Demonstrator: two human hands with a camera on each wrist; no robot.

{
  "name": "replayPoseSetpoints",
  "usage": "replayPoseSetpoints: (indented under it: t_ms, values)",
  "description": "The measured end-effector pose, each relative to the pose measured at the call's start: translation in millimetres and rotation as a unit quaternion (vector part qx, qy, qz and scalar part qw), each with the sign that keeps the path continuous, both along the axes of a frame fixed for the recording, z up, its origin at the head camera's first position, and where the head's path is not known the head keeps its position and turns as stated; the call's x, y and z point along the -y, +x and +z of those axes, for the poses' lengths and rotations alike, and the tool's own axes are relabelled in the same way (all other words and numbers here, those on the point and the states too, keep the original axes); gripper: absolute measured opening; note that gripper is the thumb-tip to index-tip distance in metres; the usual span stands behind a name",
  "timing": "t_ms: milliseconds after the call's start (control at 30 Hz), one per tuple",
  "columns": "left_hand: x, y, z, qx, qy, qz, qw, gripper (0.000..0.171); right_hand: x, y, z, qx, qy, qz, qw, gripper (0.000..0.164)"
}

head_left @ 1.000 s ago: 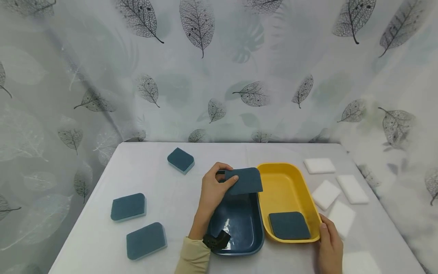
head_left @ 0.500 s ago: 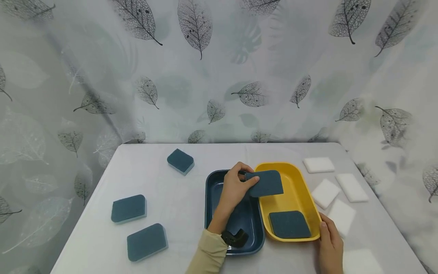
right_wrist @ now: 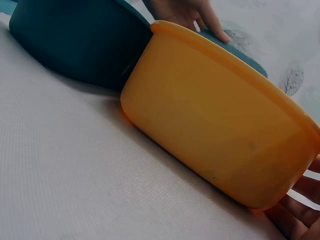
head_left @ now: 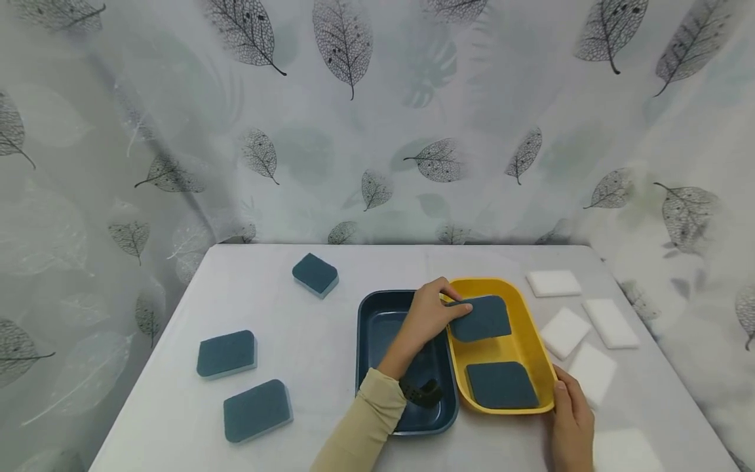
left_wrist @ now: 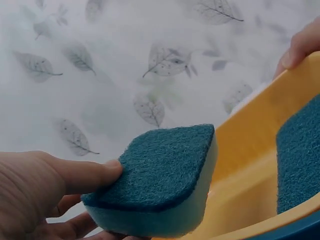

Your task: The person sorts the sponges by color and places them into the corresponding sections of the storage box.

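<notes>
My left hand point(head_left: 430, 311) pinches a scouring sponge point(left_wrist: 160, 170) by its left end, thumb on the dark teal scrub face, fingers beneath the pale foam. In the head view that sponge is over the far half of the yellow tub point(head_left: 522, 314). Another sponge point(head_left: 501, 385) lies scrub side up in the tub's near half. My right hand point(head_left: 572, 416) grips the tub's near right corner, thumb at the rim; in the right wrist view its fingers point(right_wrist: 300, 210) reach along the tub's outer wall. A dark blue tub point(head_left: 377, 354) stands against the yellow one, partly under my left forearm.
Three more scouring sponges lie on the left of the white table: one at the back point(head_left: 315, 273), one midway point(head_left: 227, 354) and one nearer point(head_left: 256, 411). Several white foam blocks point(head_left: 564, 332) lie to the right of the yellow tub. A leaf-print curtain point(head_left: 377, 131) hangs behind.
My left hand has carried the pinched sponge rightward, from above the dark blue tub to over the yellow tub. The right hand keeps its grip on the yellow tub's corner.
</notes>
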State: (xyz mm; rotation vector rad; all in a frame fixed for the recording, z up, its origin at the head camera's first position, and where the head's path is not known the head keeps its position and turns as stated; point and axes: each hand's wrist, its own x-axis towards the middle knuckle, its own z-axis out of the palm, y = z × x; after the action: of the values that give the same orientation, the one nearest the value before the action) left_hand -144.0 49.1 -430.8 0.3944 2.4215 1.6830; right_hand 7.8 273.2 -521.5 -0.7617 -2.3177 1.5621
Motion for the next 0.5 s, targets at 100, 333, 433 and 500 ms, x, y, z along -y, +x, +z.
replayPoseSetpoints:
  t_ms: [100, 333, 433, 500]
  values:
    - [-5.9, -4.0, 0.6, -0.008, -0.031, -0.013, 0.9994, 0.017, -0.8, -0.5, 0.5, 0.013, -0.002, 0.005, 1.0, 0.053]
    - [-19.9, -10.8, 0.2, -0.032, -0.08, -0.048, 0.9952, 0.013, -0.5, -0.8, 1.8, 0.014, -0.003, 0.009, 1.0, 0.053]
    - [-25.4, -13.2, -1.3, -0.04, -0.096, -0.061, 0.9928, 0.012, 0.2, -0.1, 2.6, 0.013, -0.002, 0.005, 1.0, 0.053]
    - [-29.0, -14.4, -2.2, -0.044, -0.106, -0.067, 0.9912, 0.011, 0.4, 0.1, 3.2, 0.012, 0.0, 0.003, 1.0, 0.052]
